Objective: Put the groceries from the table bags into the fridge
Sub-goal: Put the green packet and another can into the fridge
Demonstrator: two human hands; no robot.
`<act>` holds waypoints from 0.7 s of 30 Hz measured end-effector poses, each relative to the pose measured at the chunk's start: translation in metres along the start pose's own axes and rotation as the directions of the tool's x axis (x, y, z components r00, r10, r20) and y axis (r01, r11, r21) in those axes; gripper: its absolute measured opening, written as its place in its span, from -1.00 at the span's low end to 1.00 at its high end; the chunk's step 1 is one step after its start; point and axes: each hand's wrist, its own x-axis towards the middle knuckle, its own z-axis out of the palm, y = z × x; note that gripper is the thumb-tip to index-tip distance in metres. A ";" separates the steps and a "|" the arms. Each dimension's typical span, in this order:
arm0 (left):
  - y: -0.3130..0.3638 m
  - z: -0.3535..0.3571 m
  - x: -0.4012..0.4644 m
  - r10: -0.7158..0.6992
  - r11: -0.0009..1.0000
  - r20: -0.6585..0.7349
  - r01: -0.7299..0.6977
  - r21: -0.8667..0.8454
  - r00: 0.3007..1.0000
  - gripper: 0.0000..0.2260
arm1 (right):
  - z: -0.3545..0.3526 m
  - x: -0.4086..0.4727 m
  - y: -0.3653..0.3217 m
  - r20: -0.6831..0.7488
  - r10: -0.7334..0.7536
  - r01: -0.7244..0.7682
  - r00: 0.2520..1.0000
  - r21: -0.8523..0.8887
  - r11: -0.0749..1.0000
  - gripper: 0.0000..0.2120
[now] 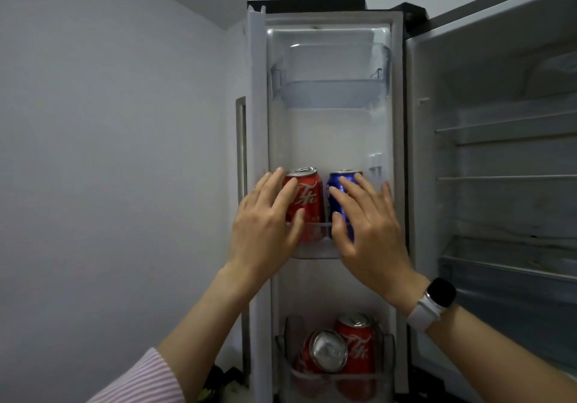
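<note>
Upright, glossy cylindrical red can

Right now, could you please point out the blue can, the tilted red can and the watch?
blue can (335, 198): head view, side wall.
tilted red can (329, 351): head view, silver top.
watch (441, 292): head view, dark face.

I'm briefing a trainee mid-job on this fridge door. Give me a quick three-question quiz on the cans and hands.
1. True or false: the red can and the blue can stand side by side in the middle door bin.
2. How many red cans sit in the bottom door bin?
3. Which wrist wears the watch? A left, B right.

Key: 1 true. 2 two. 3 B; the left hand has a bare wrist, the right hand the watch.
</note>
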 end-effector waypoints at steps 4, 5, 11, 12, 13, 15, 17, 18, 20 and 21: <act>-0.032 -0.015 -0.029 -0.015 1.000 0.024 0.014 0.019 1.000 -0.55 | 0.014 -0.012 -0.043 -0.027 -0.051 0.051 0.998 -0.021 0.999 -0.62; -0.043 -0.022 -0.039 -0.027 1.000 0.029 0.026 0.016 0.999 -0.55 | 0.020 -0.015 -0.057 -0.031 -0.064 0.064 0.997 -0.010 0.998 -0.63; -0.154 -0.079 -0.130 -0.123 0.980 0.095 0.105 0.171 0.988 -0.58 | 0.090 -0.051 -0.175 0.089 -0.081 0.066 0.993 0.161 0.985 -0.64; -0.178 -0.090 -0.151 -0.155 0.970 0.125 0.127 0.209 0.980 -0.58 | 0.106 -0.060 -0.199 0.150 -0.082 0.053 0.985 0.185 0.981 -0.64; -0.202 -0.102 -0.173 -0.190 0.957 0.157 0.147 0.250 0.969 -0.57 | 0.123 -0.069 -0.224 0.214 -0.084 0.039 0.973 0.208 0.977 -0.63; -0.248 -0.128 -0.221 -0.276 0.923 0.229 0.191 0.335 0.933 -0.56 | 0.159 -0.088 -0.276 0.343 -0.084 -0.010 0.936 0.263 0.965 -0.62; -0.291 -0.157 -0.268 -0.376 0.876 0.281 0.240 0.420 0.883 -0.56 | 0.193 -0.107 -0.329 0.449 -0.088 -0.070 0.889 0.324 0.944 -0.61; -0.310 -0.172 -0.292 -0.431 0.849 0.304 0.267 0.457 0.850 -0.55 | 0.209 -0.117 -0.356 0.503 -0.099 -0.100 0.859 0.354 0.930 -0.60; -0.345 -0.201 -0.339 -0.533 0.790 0.328 0.319 0.524 0.780 -0.55 | 0.237 -0.140 -0.409 0.583 -0.148 -0.135 0.799 0.413 0.901 -0.59; -0.361 -0.215 -0.362 -0.585 0.755 0.325 0.352 0.553 0.743 -0.57 | 0.250 -0.152 -0.434 0.605 -0.178 -0.142 0.776 0.442 0.885 -0.61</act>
